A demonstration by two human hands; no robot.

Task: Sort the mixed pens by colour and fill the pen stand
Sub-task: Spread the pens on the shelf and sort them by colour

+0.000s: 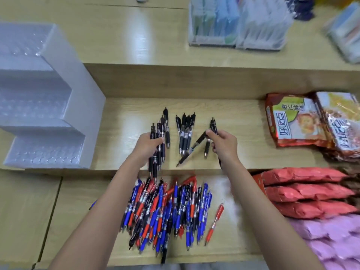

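Two grips are at work above the middle level of the tabletop [126, 114]. Your left grip [148, 148] is clenched around a bundle of black pens [153, 164], whose tips point toward you. Your right grip [224, 144] pinches a few more black pens [213, 124], which fan out at different angles. How many it holds cannot be told.

Between the two grips, a short row of black pens [184, 133] lies on the tabletop, touching neither grip.

Locate the mixed pile [165, 211] of blue, red and black pens on the lower level, near the front edge and below your forearms. One single red pen [215, 224] lies just beside the pile, on its right.

Locate the white pen stand [48, 90] at the left edge. Its stepped tiers carry rows of holes. Snack bags [292, 121] lie along the right edge.
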